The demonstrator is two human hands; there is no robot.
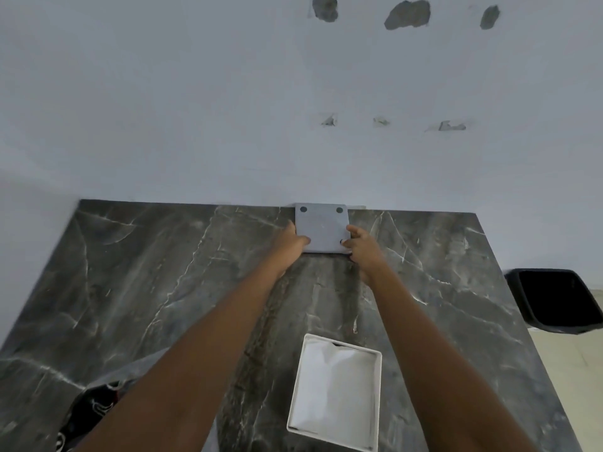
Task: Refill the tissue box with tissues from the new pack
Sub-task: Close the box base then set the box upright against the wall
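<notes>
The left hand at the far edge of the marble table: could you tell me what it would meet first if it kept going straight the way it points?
The left hand already touches the grey square panel; going on, it would likely press the panel against the wall just behind, though the depth is unclear.

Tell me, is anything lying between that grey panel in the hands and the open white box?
Nothing visible does. Both hands, left and right, grip the grey panel at the wall. Between it and the open white box holding tissues lies only bare marble counter, flanked by the forearms.
</notes>
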